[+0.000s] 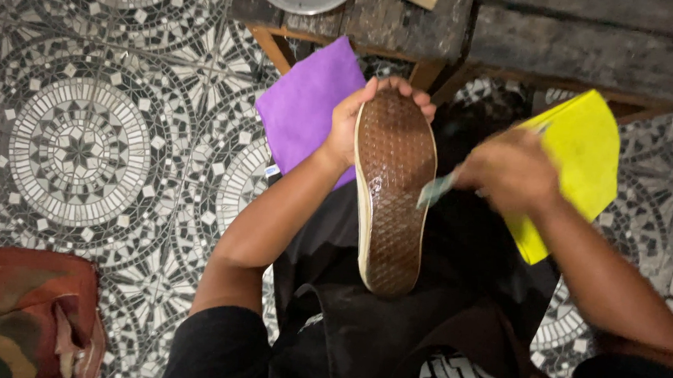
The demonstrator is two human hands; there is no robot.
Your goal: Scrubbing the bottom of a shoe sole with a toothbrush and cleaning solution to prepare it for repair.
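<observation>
The brown waffle-patterned rubber shoe sole (394, 191) faces up over the person's lap, toe end away from the body. The left hand (352, 125) wraps that toe end, fingers curled over the tip. The right hand (513, 172), just right of the sole, is closed around a small pale-handled brush (436, 189) whose tip meets the sole's right edge. Short strokes along the grooves, with the shoe braced firmly, would probably clean best. Motion blurs the right hand and brush, so the bristles are unclear. A purple cloth (306, 104) lies left of the sole, a yellow cloth (579, 165) right; the shoe's upper is hidden.
</observation>
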